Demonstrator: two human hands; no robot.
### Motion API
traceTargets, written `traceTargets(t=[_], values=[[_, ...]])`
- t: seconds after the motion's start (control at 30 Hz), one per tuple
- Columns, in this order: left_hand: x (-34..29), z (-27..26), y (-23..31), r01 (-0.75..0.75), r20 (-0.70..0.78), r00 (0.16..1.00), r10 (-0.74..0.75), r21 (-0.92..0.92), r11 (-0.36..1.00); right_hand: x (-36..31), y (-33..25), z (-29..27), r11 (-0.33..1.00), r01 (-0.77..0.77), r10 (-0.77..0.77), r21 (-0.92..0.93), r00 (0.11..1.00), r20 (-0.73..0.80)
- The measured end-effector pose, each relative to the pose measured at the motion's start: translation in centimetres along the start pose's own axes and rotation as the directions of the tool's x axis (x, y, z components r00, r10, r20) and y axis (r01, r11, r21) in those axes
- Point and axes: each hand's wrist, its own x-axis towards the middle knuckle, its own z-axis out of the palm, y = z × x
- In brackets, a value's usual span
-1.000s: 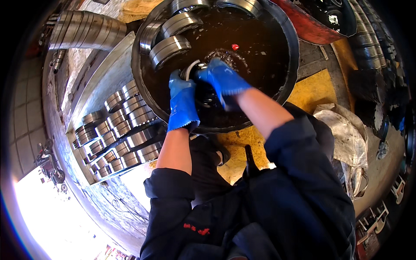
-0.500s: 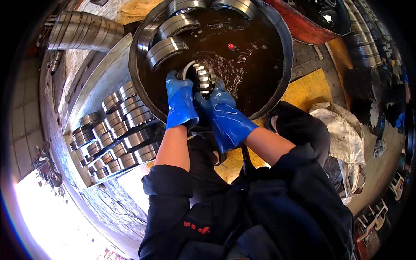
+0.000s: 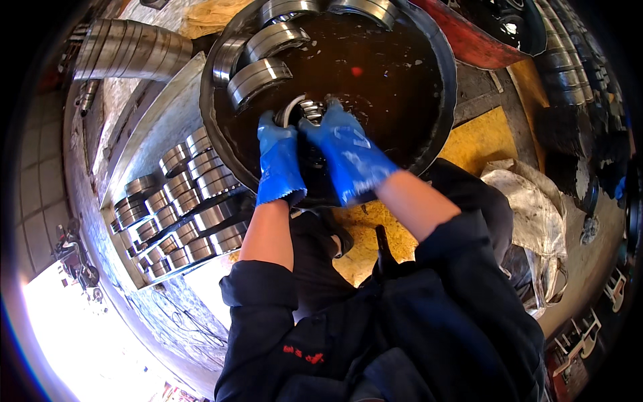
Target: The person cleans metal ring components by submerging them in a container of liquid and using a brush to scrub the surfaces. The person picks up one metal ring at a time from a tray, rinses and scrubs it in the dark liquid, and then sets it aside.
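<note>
Both my hands wear blue rubber gloves and reach over the near side of a round drum (image 3: 449, 94) of dark brown liquid. My left hand (image 3: 276, 151) is closed on the outer ring (image 3: 289, 111) of a roller bearing. Against its right side, my right hand (image 3: 348, 144) grips the bearing's roller part (image 3: 311, 110), which sits tilted, partly inside the ring. My fingertips are partly hidden behind the bearing. Several shiny steel rings (image 3: 260, 80) rest along the drum's left and far inner side. A small red thing (image 3: 357, 71) shows in the liquid.
Left of the drum, a metal tray (image 3: 149, 127) holds rows of steel bearing rings (image 3: 179, 191). Farther left lies a long row of rings (image 3: 130, 50). A red tub (image 3: 462, 37) stands far right, near a yellow board (image 3: 479, 137) and a dirty white sack (image 3: 526, 204).
My right hand has turned and moved slightly up, tilting the roller part so fewer rollers show. The splashing liquid has calmed. My left hand stays nearly in place.
</note>
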Motion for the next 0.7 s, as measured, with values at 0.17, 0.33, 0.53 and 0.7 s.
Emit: traceTargets(t=[0.17, 0.33, 0.53, 0.7], values=[[-2.9, 0.3, 5.7, 0.105, 0.058, 0.993, -0.107, 0.043, 0.994, 8.0, 2.0, -1.9, 0.878, 0.478, -0.449, -0.013, 0.833, 0.323], [-2.4, 0.8, 3.9, 0.099, -0.048, 0.994, -0.096, 0.086, 0.991, 5.4, 1.8, -0.5, 0.966, 0.259, -0.254, -0.027, 0.96, 0.114], [-1.3, 1.2, 2.7, 0.061, -0.057, 0.997, -0.058, 0.05, 0.997, -3.3, 3.2, 2.1, 0.999, -0.025, 0.027, 0.031, 0.996, -0.09], [-0.7, 0.6, 1.9, -0.002, -0.029, 1.0, 0.002, 0.017, 1.0, -5.4, 3.5, 1.8, 0.977, -0.13, 0.132, -0.167, 0.991, 0.0]])
